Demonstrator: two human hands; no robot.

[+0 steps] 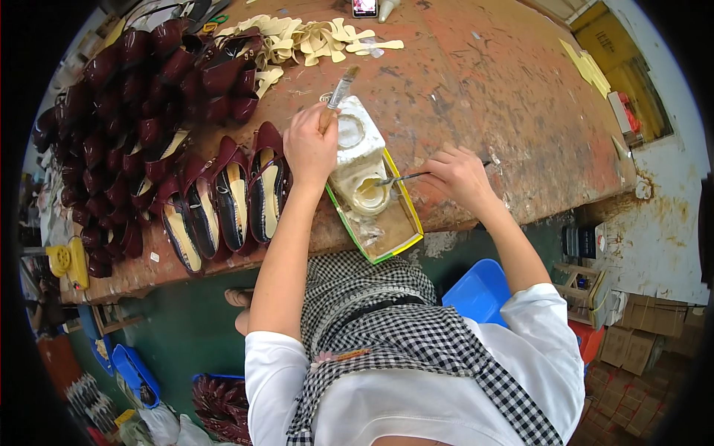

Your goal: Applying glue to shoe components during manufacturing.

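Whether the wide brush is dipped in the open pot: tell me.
No, the wide brush has its bristles pointing away from the open pot.

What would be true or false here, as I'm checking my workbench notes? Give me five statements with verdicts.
1. The left hand holds a brown-handled brush with a silvery ferrule. True.
2. The right hand is empty. False: the right hand holds a thin, dark stick-like tool.
3. Flat, cream-coloured strip-like pieces lie on the worn reddish-brown table. True.
4. The row of glossy dark-red shoes stands right of the yellow-and-green-edged cardboard tray. False: the row is left of the tray.
5. A blue plastic bin sits on the table. False: the bin is below table level.
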